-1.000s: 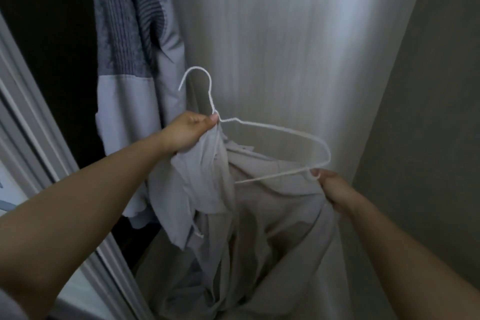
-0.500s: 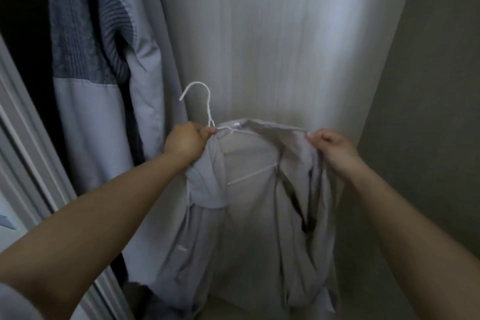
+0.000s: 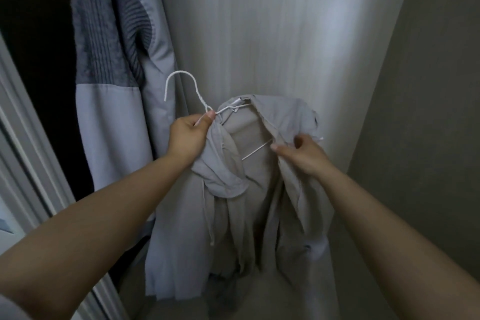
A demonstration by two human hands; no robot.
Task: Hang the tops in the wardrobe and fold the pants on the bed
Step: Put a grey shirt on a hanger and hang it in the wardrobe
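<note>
Since half a second ago the right hand has dropped from the shirt's shoulder to its front edge, and the right hanger tip now pokes out past the cloth. Left hand grips the hanger's twisted neck together with a bunch of the shirt's left side, thumb pressed on the wire. Right fingers are half curled, pinching the shirt's right front edge just beside the hanger's bottom bar. A white label sits at the collar (too small to read). The shirt hangs half on the hanger, held before the pale wardrobe panel; another grey top hangs to the left.
</note>
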